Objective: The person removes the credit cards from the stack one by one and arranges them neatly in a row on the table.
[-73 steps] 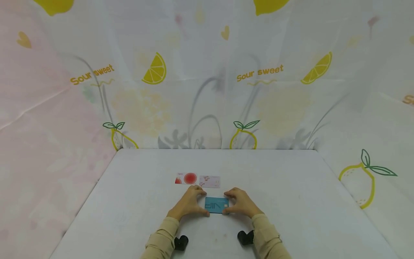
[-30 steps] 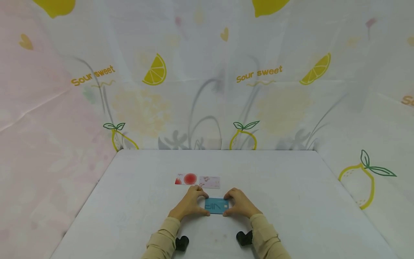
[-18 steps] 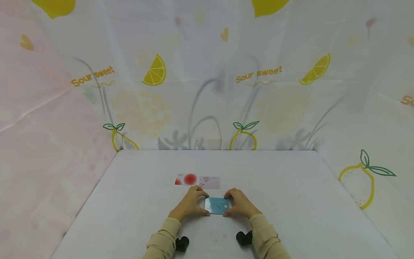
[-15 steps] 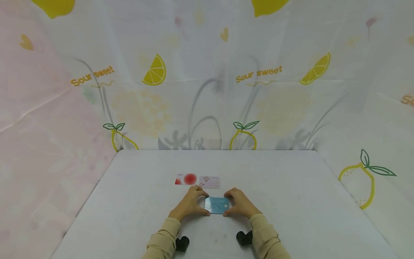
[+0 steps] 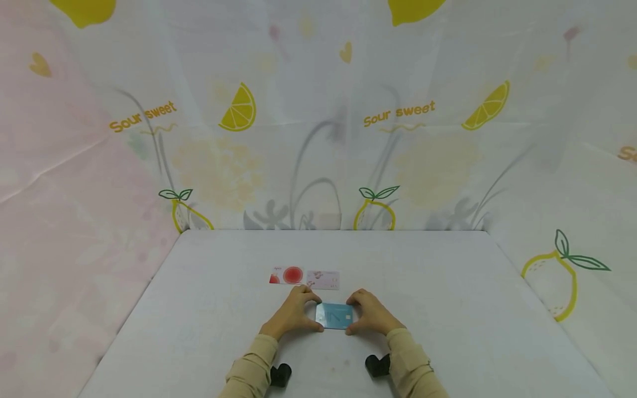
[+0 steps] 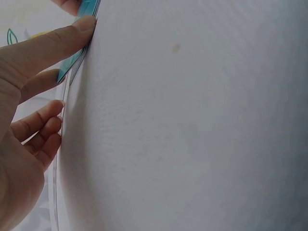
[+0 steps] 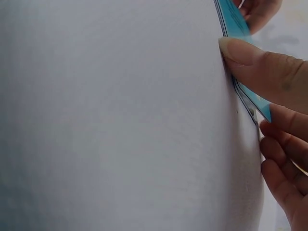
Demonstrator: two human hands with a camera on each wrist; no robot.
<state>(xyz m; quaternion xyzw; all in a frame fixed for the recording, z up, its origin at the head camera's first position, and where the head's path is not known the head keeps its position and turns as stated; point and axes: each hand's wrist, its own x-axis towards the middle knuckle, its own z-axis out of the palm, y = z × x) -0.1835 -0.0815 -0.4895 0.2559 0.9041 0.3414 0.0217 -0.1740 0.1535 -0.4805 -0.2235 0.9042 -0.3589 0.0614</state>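
A blue plastic card (image 5: 334,316) with a chip at its right end lies near the middle of the white table, with glare over its printed face. Thin layered edges show beneath it in both wrist views, like other cards under it. My left hand (image 5: 293,312) pinches its left end, thumb (image 6: 85,25) on the near edge and index finger at the far corner. The right hand (image 5: 370,312) does likewise at the right end, its thumb (image 7: 238,50) against the near edge. In both wrist views the other fingers rest loosely curled by the table surface.
Just beyond the hands, two cards lie side by side: a white one with red circles (image 5: 292,275) and a pale pink patterned one (image 5: 323,279). Black wrist mounts (image 5: 281,375) sit inside the sleeves. A lemon-printed cloth (image 5: 308,166) rises behind the table (image 5: 423,265).
The right thumb has shifted from over the card's near right corner to its edge. Glare now covers the VIP lettering seen earlier. Both hands stay in nearly the same place.
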